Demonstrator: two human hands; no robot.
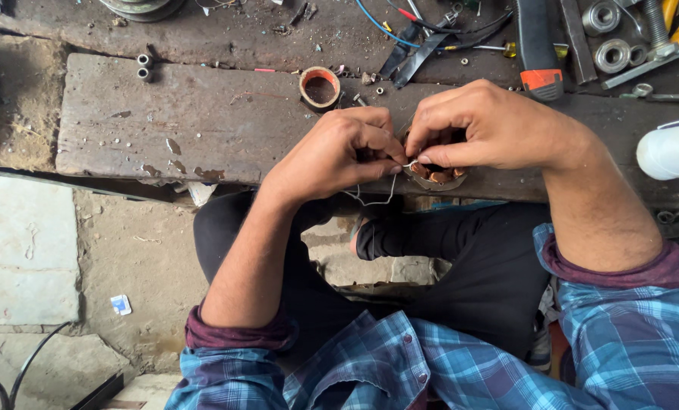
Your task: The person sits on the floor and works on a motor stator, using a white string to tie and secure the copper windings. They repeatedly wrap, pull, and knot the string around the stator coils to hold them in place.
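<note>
Copper coil (435,175), one, at the plank's (203,121) near edge, mostly hidden under the right hand (480,125), which grips it closed. White thread (374,199), one, loops down between the hands; left hand (339,152) pinches it just left of the coil. Tape rolls: one orange (320,88), one white (670,149).

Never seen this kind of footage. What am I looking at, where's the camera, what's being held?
One picture, from a camera worn on a person's head, looking down at their own bare hands; no machine. The person sits cross-legged at a worn wooden plank. The left hand and right hand meet over a small round copper coil part at the plank's near edge, pinching a thin pale thread that loops below. On the plank lies a roll of brown tape. Behind are bearings, wires and an orange-black tool handle; a white spool sits right.
</note>
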